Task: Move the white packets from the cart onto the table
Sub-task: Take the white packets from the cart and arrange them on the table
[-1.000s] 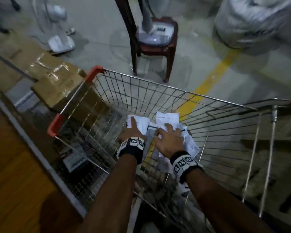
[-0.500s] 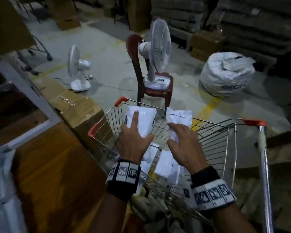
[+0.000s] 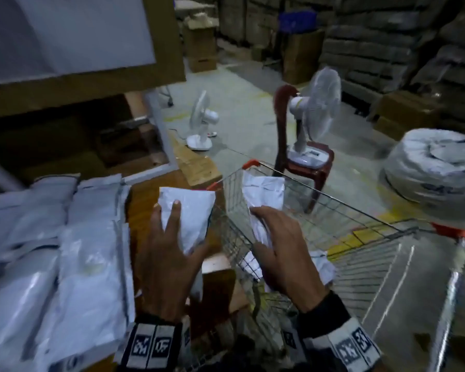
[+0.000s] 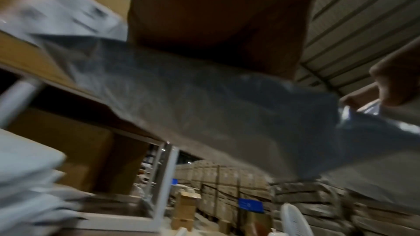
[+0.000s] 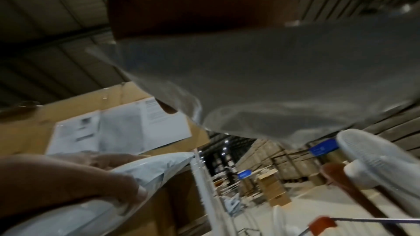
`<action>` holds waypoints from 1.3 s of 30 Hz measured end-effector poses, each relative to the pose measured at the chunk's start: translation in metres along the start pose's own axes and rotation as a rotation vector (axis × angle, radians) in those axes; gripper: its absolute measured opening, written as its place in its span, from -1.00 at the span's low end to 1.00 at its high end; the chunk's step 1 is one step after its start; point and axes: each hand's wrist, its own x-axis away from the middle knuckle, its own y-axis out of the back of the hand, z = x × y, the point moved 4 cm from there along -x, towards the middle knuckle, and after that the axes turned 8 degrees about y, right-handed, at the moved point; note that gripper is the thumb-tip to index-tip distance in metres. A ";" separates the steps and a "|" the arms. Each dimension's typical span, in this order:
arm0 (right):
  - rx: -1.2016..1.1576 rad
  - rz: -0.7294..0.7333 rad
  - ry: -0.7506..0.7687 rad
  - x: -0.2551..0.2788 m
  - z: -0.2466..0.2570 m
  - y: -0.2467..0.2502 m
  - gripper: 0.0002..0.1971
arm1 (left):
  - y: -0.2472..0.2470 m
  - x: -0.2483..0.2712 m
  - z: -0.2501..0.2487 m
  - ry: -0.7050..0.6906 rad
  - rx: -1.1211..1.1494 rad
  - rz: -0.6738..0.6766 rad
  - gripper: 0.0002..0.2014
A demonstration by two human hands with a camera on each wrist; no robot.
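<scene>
Carrying 2 white packets toward 9 o'clock: left hand (image 3: 169, 253) gripping a packet (image 3: 187, 214) above the surface's (image 3: 148, 200) edge, right hand (image 3: 282, 248) clasping another packet (image 3: 263, 196) over the cart (image 3: 346, 210). Best laid flat beside the stacked packets (image 3: 65, 251), edges aligned, releasing only once supported.

You have two hands, left (image 3: 169, 267) and right (image 3: 285, 253), each holding one white packet (image 3: 188, 216) (image 3: 263, 194). One cart (image 3: 360, 237), two fans (image 3: 202, 122) (image 3: 314, 111), one chair (image 3: 309, 167), one table (image 3: 151, 200) stand around you.
</scene>
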 end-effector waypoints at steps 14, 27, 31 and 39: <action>-0.358 0.316 0.317 0.030 0.093 -0.078 -0.39 | 0.108 0.149 0.105 0.495 0.004 -0.296 -0.07; -0.315 0.220 0.344 -0.003 0.193 -0.180 -0.42 | 0.181 0.057 0.212 0.448 -0.049 -0.308 -0.09; -0.308 0.164 0.290 -0.015 0.213 -0.201 -0.41 | 0.172 0.006 0.239 0.490 -0.083 -0.184 -0.08; -0.156 0.157 0.172 -0.027 0.220 -0.216 -0.39 | 0.125 -0.014 0.262 0.407 -0.191 -0.034 -0.12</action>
